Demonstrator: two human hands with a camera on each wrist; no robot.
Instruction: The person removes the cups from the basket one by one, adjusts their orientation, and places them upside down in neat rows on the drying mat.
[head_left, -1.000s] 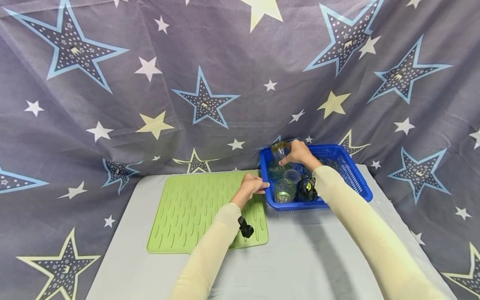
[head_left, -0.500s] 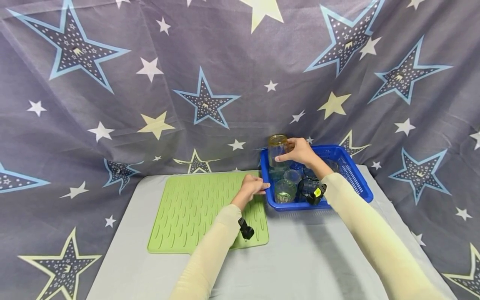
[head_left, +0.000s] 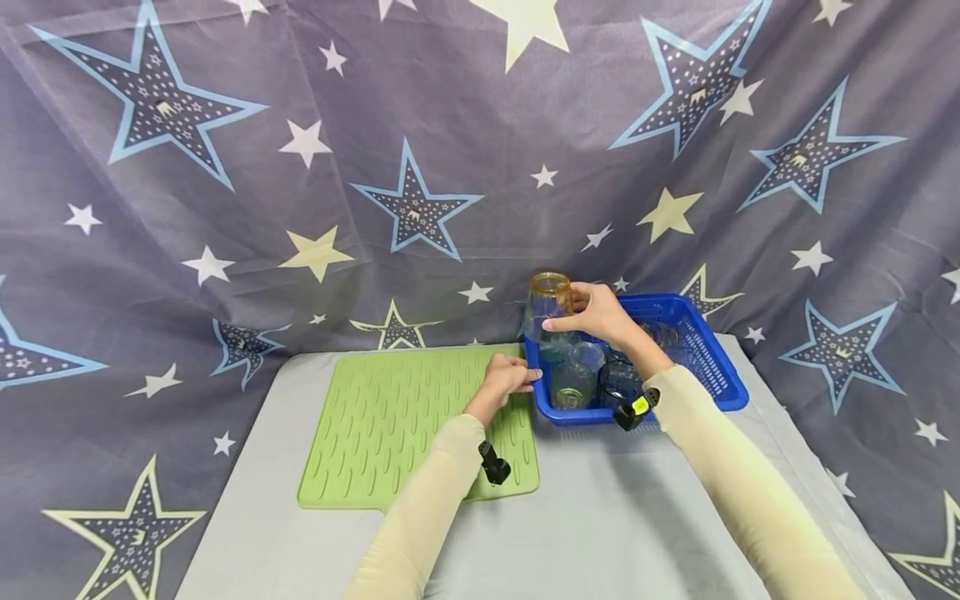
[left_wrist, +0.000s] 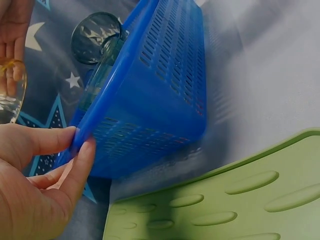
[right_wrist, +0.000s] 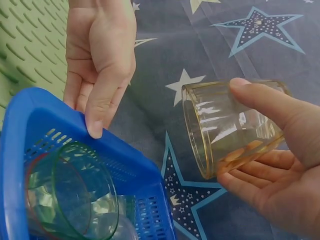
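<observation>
Amber glass (right_wrist: 225,120) (just one) is gripped by right fingers (right_wrist: 247,185), left fingers (left_wrist: 80,167) pinching basket (left_wrist: 150,95).

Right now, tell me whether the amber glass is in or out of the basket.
Out: the right wrist view shows the amber glass in the right hand, clear of the basket.

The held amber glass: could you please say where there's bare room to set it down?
The green mat is bare left of the left sleeve; the tabletop is bare between the sleeves, in front of the basket. Glasses crowd the basket's left side.
</observation>
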